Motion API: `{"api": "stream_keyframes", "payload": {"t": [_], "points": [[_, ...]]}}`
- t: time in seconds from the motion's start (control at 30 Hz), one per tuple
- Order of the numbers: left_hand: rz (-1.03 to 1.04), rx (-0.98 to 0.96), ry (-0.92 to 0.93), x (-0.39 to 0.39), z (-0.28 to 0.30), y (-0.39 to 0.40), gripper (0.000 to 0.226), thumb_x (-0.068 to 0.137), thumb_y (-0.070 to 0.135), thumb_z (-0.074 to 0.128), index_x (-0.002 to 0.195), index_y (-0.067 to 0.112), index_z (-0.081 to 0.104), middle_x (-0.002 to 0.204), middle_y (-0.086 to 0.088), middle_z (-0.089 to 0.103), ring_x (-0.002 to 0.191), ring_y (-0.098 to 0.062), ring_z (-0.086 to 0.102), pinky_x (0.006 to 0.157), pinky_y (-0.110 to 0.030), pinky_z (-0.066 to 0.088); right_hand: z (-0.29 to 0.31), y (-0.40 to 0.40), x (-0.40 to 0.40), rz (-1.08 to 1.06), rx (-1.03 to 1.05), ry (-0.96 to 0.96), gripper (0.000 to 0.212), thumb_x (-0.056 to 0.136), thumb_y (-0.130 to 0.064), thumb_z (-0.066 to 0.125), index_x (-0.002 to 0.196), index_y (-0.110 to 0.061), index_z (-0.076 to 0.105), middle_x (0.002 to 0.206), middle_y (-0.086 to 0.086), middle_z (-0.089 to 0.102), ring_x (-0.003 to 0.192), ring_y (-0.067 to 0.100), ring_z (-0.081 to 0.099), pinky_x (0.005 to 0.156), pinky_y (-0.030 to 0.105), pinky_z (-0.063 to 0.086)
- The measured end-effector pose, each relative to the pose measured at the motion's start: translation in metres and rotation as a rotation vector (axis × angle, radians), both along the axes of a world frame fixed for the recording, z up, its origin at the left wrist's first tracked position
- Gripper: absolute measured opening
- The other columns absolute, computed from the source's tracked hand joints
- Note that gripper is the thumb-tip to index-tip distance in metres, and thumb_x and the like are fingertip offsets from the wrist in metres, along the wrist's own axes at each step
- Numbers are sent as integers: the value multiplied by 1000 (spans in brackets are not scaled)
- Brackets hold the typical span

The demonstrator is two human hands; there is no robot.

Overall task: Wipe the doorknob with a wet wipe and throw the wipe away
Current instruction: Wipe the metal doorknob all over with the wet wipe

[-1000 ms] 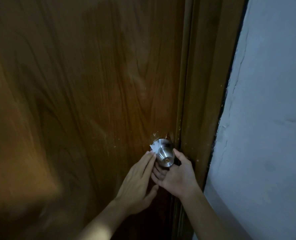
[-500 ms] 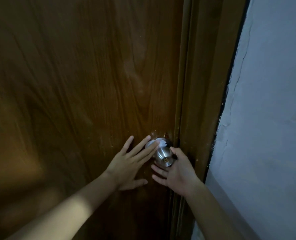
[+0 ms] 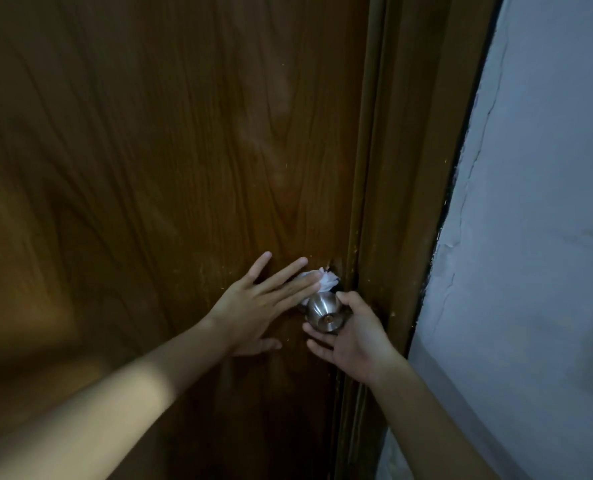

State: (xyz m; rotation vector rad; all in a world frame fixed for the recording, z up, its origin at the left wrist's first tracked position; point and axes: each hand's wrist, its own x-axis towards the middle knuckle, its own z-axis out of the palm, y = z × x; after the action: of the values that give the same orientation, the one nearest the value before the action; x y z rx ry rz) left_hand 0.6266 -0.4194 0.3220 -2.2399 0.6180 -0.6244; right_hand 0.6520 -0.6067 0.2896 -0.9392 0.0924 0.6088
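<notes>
A round brushed-metal doorknob (image 3: 322, 315) sticks out near the right edge of a brown wooden door (image 3: 184, 150). A crumpled white wet wipe (image 3: 328, 281) is bunched on the knob's neck, at its upper side against the door. My left hand (image 3: 257, 306) comes in from the left with its fingers stretched out flat, pressing the wipe against the knob's neck. My right hand (image 3: 357, 337) cups the knob from the right and below, with the thumb on its upper right side and the fingers curled beneath it.
A brown door frame (image 3: 402, 168) runs down just right of the knob. Beyond it is a pale, cracked plaster wall (image 3: 530, 237). The light is dim. No bin is in view.
My left hand has risen from below the knob to its left side and spread its fingers. The wipe has moved from the knob's left side up to its top. My right hand has stayed on the knob.
</notes>
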Motion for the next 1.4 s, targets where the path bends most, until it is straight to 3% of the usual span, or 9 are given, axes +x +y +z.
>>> {"api": "stream_keyframes", "payload": {"t": [0.27,0.4,0.5,0.7,0.9,1.1,1.17,1.27,1.4], "points": [[-11,151,89,19,23,-20,112,73,59,58,140,20,-22,148,0,-25,131,-30,-35,94,-52,-35,6,-1,-3,-21,40,16,40,90,-38,46,122,-14,50,121,18,57,88,27,57,71,36,46],[-50,29,4,10,6,-12,115,57,61,71,145,22,7,153,1,5,141,-27,0,107,-54,-15,3,-1,-5,-12,48,12,37,89,-34,47,119,-14,52,117,18,58,83,27,57,69,34,46],[-80,-29,-74,6,-9,-10,107,58,56,72,144,22,19,154,1,12,137,-24,16,108,-52,-5,5,-1,-6,-18,52,26,36,88,-33,48,116,-12,54,113,18,60,82,27,57,68,33,46],[-126,-144,-243,7,-27,-14,73,63,38,75,127,20,46,130,4,58,112,-17,40,91,-43,25,5,-2,-7,-29,34,24,40,87,-32,50,121,-11,51,114,18,59,87,29,59,67,35,45],[-133,-736,-356,2,-62,-43,40,75,21,59,114,13,57,94,-1,70,91,-14,44,80,-35,30,6,-6,-10,-2,32,44,42,87,-34,50,124,-13,49,116,17,59,97,30,58,71,36,44],[-100,-1298,13,-16,-73,-65,49,81,15,41,127,3,50,103,-8,60,95,-6,40,81,-14,38,-2,-12,-14,85,5,44,49,84,-48,49,119,-14,53,113,18,64,106,27,58,81,36,45],[-109,-1411,79,-19,-74,-66,50,80,8,44,130,5,48,105,-5,57,97,-2,41,85,-8,38,-3,-10,-14,80,20,5,46,87,-46,45,121,-16,52,116,16,65,109,26,58,83,37,44],[-126,-1544,154,-24,-68,-69,50,78,-5,49,127,6,52,108,-3,57,99,-4,50,87,-15,44,-1,-5,-15,-3,73,-12,43,91,-40,43,127,-17,48,121,14,62,108,26,59,78,38,45],[-115,-1681,252,-28,-52,-68,53,78,-12,50,125,13,52,109,9,53,99,14,48,82,2,37,0,6,-17,-195,21,-47,32,94,-35,42,117,-16,53,117,12,62,104,25,60,73,36,49]]}}
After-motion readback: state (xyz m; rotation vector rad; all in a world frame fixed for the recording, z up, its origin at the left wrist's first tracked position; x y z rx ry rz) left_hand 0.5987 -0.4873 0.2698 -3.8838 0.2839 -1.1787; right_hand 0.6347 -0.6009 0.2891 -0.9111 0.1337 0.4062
